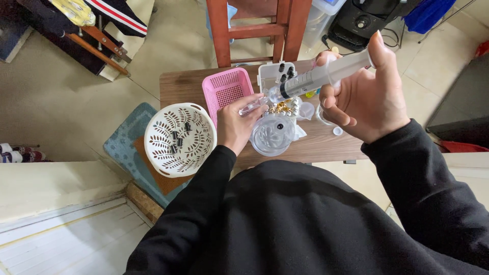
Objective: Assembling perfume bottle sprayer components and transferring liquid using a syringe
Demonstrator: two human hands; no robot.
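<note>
Two bare hands work above a small brown table (331, 145). The right hand (368, 99) is wrapped tightly around a large clear syringe (321, 76), fingers curled over the barrel and thumb up at the plunger end. The syringe's long axis runs on a slant from upper right to lower left, and its nozzle points down and left toward the left hand (237, 125). It is held in the air over the table's far half, above a scatter of gold and pearly beads (281, 107).

The left hand pinches a small clear vial (252, 107) between thumb and fingertips; the fingers are closed on it. The vial lies nearly level, its open end turned right toward the nozzle, and the two tips meet or almost meet; whether they touch cannot be told.

Just below the vial sits a clear round dish (273, 135) with a dark spot at its middle. A pink basket (226, 91) stands behind the left hand, and a clear box (272, 74) with small black pieces stands beside it, partly hidden by the syringe. Left of the hand, past the table edge, a white openwork bowl (179, 138) holds several small black pieces. A red chair (254, 30) stands beyond the table.
</note>
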